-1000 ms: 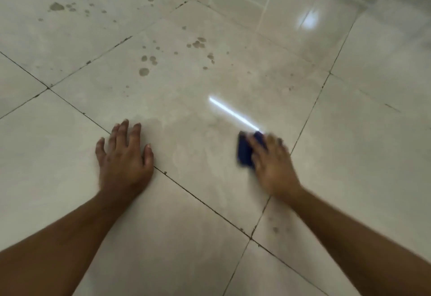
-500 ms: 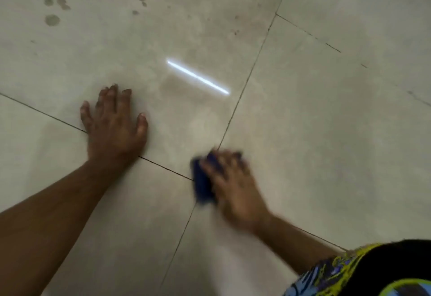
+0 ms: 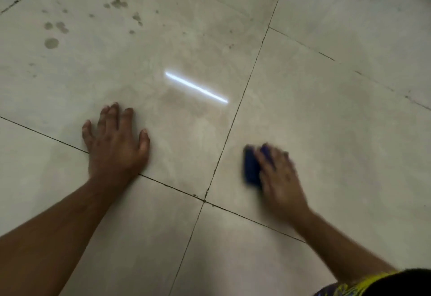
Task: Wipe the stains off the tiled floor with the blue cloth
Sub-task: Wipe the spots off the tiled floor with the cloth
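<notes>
The tiled floor (image 3: 326, 113) is glossy pale beige stone, cut by thin dark grout lines that cross at one corner (image 3: 204, 200) between the two arms. Wide bare tile lies to the right of and beyond the right hand (image 3: 281, 179); the nearest seam runs just to its left.

The left hand (image 3: 115, 143) lies flat on the tile, fingers straight and loosely fanned, thumb out to the side, its heel on the grout line. The right hand presses the blue cloth (image 3: 251, 167) against the floor; the cloth is a dark blue wad showing at the hand's left side and between the fingers. The hand is blurred by motion, so it cannot be told whether the fingers curl round the cloth or lie flat on it.

Half a second ago the cloth and right hand sat over the grout seam, close to the left hand; now they are on the tile to the right of that seam, well apart from it. The left hand has kept its place.

Dull grey-brown stains (image 3: 51, 43), round and blotchy, are scattered over the far left tile, well away from the cloth. A thin white light reflection (image 3: 196, 87) streaks the tile beyond the hands.
</notes>
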